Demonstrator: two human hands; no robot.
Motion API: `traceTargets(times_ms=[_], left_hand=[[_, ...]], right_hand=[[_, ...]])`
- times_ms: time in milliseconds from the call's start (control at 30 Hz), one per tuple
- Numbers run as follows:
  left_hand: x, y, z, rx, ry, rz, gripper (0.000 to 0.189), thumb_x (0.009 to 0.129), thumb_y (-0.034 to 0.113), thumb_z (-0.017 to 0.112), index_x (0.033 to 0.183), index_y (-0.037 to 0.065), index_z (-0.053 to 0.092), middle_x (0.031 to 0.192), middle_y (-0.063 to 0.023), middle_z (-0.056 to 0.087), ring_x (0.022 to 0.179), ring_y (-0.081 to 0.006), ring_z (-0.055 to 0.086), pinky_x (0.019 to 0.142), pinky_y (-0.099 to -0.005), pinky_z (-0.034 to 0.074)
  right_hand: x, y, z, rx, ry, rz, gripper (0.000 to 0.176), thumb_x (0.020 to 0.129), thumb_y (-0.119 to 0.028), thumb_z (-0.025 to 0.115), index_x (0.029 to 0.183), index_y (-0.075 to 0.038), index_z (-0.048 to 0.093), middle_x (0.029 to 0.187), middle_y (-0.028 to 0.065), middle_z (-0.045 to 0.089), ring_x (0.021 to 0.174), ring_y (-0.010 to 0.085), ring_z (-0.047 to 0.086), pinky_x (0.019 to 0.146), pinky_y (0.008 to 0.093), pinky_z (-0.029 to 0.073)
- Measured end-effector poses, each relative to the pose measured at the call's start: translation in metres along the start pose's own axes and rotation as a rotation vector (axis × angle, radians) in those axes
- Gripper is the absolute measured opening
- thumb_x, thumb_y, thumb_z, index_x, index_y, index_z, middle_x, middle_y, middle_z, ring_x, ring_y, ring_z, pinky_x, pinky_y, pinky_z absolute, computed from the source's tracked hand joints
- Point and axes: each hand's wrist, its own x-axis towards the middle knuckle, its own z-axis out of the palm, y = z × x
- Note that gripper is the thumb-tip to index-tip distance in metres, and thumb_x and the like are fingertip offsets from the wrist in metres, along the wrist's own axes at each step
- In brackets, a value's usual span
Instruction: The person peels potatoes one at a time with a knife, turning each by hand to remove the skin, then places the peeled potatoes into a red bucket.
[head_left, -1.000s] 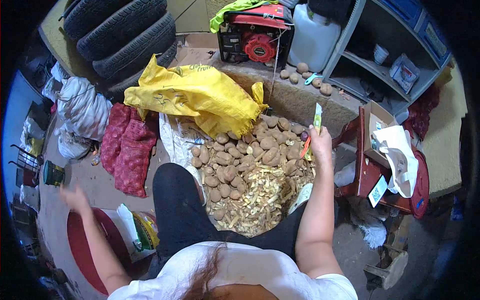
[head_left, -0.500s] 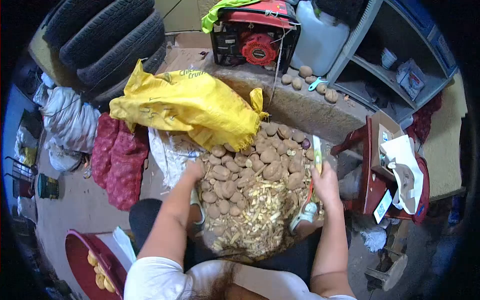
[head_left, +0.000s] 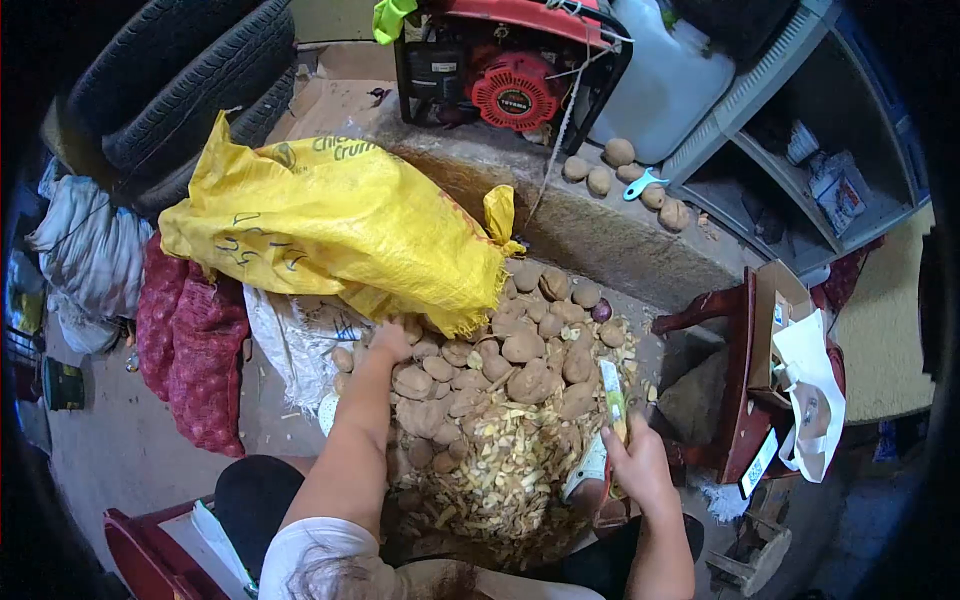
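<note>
My left hand reaches to the potatoes along the fringed lower edge of the yellow sack. Its fingertips are hidden among the potatoes, so whether it grips one does not show. My right hand is closed round the handle of a knife, whose pale blade points up and away from me. Between my arms lies a heap of unpeeled potatoes, with many cut peelings on the side nearer me. A small red onion rests at the heap's far right.
Behind the heap runs a concrete ledge bearing a red generator, loose potatoes and a blue peeler. A red stool with a box stands right. Red mesh sacks lie left; a dark red container sits lower left.
My view has shifted forward. The left hand has moved up to the sack's edge. The right hand, still holding the knife, has come lower, nearer to me.
</note>
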Motion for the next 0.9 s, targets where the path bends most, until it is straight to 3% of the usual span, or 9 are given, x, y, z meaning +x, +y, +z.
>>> traceTargets(times_ms=[67, 167, 333, 433, 467, 533, 667, 733, 900], left_hand=[[0.026, 0.007, 0.014, 0.141, -0.201, 0.037, 0.057, 0.072, 0.020, 0.051, 0.122, -0.001, 0.034, 0.124, -0.0270, 0.033, 0.119, -0.0356, 0.030, 0.095, -0.0386, 0.032], [0.073, -0.008, 0.077, 0.097, 0.335, 0.041, 0.053, 0.075, 0.029, 0.052, 0.121, 0.010, 0.036, 0.130, -0.0258, 0.020, 0.103, -0.0430, 0.042, 0.086, -0.0403, 0.039], [0.011, 0.006, 0.036, -0.175, 0.309, -0.118, 0.047, 0.076, 0.020, 0.053, 0.118, 0.007, 0.037, 0.125, -0.0244, 0.030, 0.100, -0.0397, 0.045, 0.082, -0.0392, 0.042], [-0.012, -0.013, 0.043, -1.621, 0.158, -0.080, 0.054, 0.074, 0.026, 0.055, 0.119, 0.005, 0.035, 0.111, -0.0186, 0.046, 0.097, -0.0309, 0.048, 0.077, -0.0420, 0.044], [-0.031, -0.012, 0.043, -1.619, 0.170, -0.072, 0.054, 0.074, 0.026, 0.055, 0.119, 0.005, 0.035, 0.111, -0.0186, 0.046, 0.097, -0.0309, 0.048, 0.077, -0.0420, 0.044], [-0.070, -0.011, 0.042, -2.411, -0.197, 0.209, 0.055, 0.073, 0.029, 0.055, 0.120, 0.007, 0.036, 0.113, -0.0172, 0.046, 0.096, -0.0311, 0.049, 0.078, -0.0459, 0.043], [-0.160, 0.038, 0.012, -2.492, -0.242, 0.383, 0.056, 0.073, 0.028, 0.055, 0.121, 0.008, 0.035, 0.115, -0.0170, 0.045, 0.097, -0.0323, 0.049, 0.081, -0.0463, 0.042], [-0.185, 0.060, -0.001, -2.395, -0.474, 0.478, 0.058, 0.070, 0.021, 0.058, 0.122, 0.009, 0.035, 0.119, -0.0150, 0.042, 0.102, -0.0319, 0.048, 0.084, -0.0469, 0.041], [-0.281, 0.114, -0.050, -1.959, -0.596, 0.783, 0.060, 0.072, 0.018, 0.059, 0.125, 0.005, 0.032, 0.119, -0.0163, 0.043, 0.108, -0.0311, 0.045, 0.085, -0.0450, 0.043]], right_hand=[[0.000, 0.002, 0.003, 0.001, -0.005, -0.018, 0.030, 0.078, -0.026, 0.055, 0.082, 0.003, 0.046, 0.068, 0.0264, 0.052, 0.068, 0.0424, 0.052, 0.060, 0.0449, 0.041], [0.001, 0.006, 0.007, 0.007, -0.023, -0.031, 0.030, 0.078, -0.026, 0.055, 0.081, 0.002, 0.045, 0.063, 0.0250, 0.052, 0.063, 0.0424, 0.052, 0.057, 0.0457, 0.041], [0.000, 0.010, 0.007, -0.035, -0.036, -0.035, 0.033, 0.078, -0.028, 0.055, 0.083, 0.003, 0.045, 0.062, 0.0245, 0.053, 0.063, 0.0420, 0.053, 0.057, 0.0465, 0.042], [-0.006, 0.004, 0.003, -0.024, 0.001, -0.083, 0.033, 0.078, -0.028, 0.054, 0.085, 0.003, 0.047, 0.065, 0.0250, 0.054, 0.065, 0.0419, 0.053, 0.058, 0.0457, 0.042], [-0.008, 0.000, 0.001, -0.018, 0.007, -0.092, 0.033, 0.078, -0.028, 0.054, 0.085, 0.003, 0.047, 0.065, 0.0250, 0.054, 0.065, 0.0419, 0.053, 0.058, 0.0457, 0.042], [-0.016, -0.009, -0.001, 0.103, 0.046, -0.076, 0.031, 0.078, -0.027, 0.054, 0.084, 0.003, 0.048, 0.064, 0.0245, 0.054, 0.064, 0.0400, 0.055, 0.058, 0.0431, 0.043], [-0.024, -0.004, 0.006, 0.348, 0.126, -0.083, 0.029, 0.078, -0.025, 0.055, 0.083, 0.003, 0.049, 0.065, 0.0207, 0.056, 0.063, 0.0343, 0.056, 0.059, 0.0393, 0.043], [-0.024, -0.003, 0.006, 0.515, 0.227, -0.040, 0.027, 0.077, -0.023, 0.056, 0.083, 0.003, 0.051, 0.066, 0.0162, 0.056, 0.062, 0.0271, 0.056, 0.059, 0.0362, 0.043], [-0.033, -0.007, -0.012, 0.603, 0.368, -0.070, 0.026, 0.076, -0.022, 0.057, 0.084, 0.002, 0.051, 0.067, 0.0138, 0.056, 0.063, 0.0231, 0.055, 0.060, 0.0348, 0.042]])
